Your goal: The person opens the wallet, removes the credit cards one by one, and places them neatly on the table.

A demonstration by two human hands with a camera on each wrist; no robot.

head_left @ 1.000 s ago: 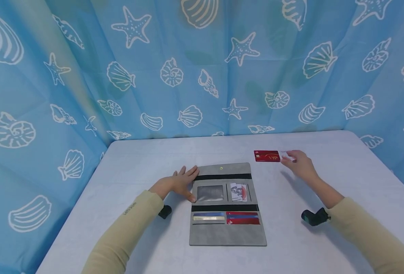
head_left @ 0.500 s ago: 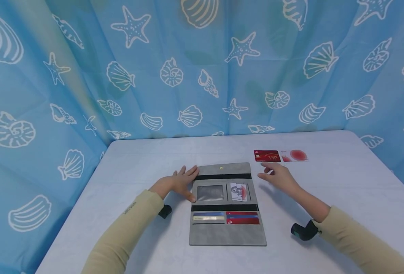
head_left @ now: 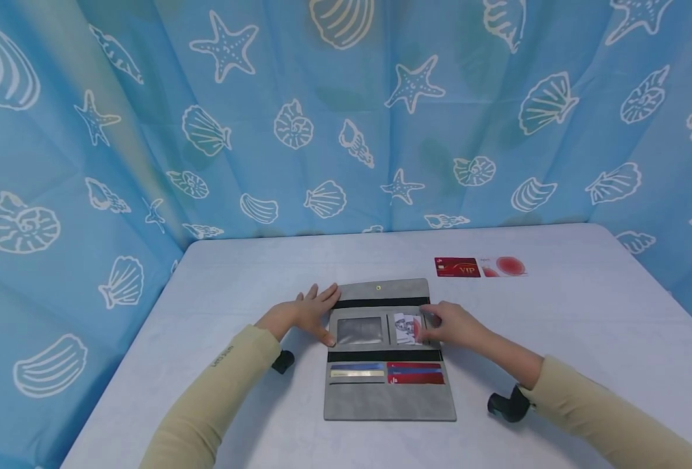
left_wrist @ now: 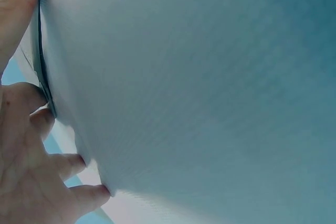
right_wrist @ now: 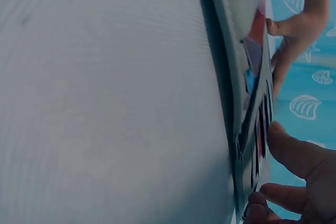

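A grey wallet [head_left: 389, 402] lies unfolded on the table, several cards in its slots. My left hand [head_left: 305, 317] rests at the wallet's upper left edge with fingers spread; in the left wrist view, the fingertips [left_wrist: 94, 195] touch the table beside it. My right hand [head_left: 451, 324] reaches over the wallet's right edge to the white printed cards [head_left: 406, 329] in the upper right slot. Its thumb and index finger stand apart, the thumb tip over the cards' right side. In the right wrist view, the thumb [right_wrist: 294, 150] lies along the wallet and the other fingers bend near its edge.
Behind the wallet to the right, a red VIP card [head_left: 457, 267] and a white card with red circles [head_left: 510, 266] lie side by side on the white table [head_left: 234, 273]. A blue shell-print curtain [head_left: 299, 156] hangs behind. Dark wrist cameras [head_left: 509, 405] sit under both sleeves.
My right hand has let go of the white card beside the VIP card and moved left and nearer to the wallet's upper right slot. My left hand has stayed still.
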